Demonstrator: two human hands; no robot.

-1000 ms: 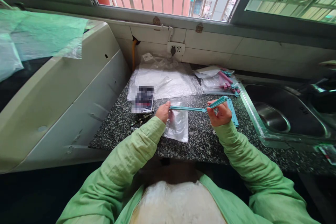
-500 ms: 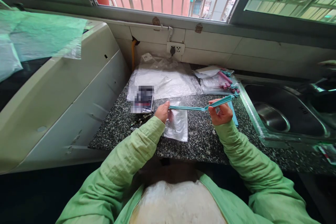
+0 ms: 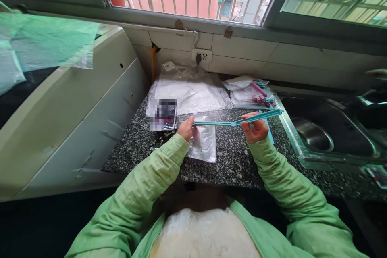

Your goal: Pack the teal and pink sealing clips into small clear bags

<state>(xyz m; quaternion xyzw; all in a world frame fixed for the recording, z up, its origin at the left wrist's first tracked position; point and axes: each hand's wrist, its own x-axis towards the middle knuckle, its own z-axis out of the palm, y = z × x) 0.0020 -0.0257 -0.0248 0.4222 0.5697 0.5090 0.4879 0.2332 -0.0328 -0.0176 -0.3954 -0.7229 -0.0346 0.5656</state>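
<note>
A teal clip [image 3: 238,121], opened nearly straight, is held above the counter [image 3: 229,157], long axis left-right: left hand [image 3: 186,128] pinches one end, right hand [image 3: 256,129] grips near the hinge.

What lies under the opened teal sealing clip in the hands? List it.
Below the teal sealing clip lie a small clear plastic bag and speckled granite countertop. A second teal clip lies under its right end, mostly covered by the right hand.
</note>
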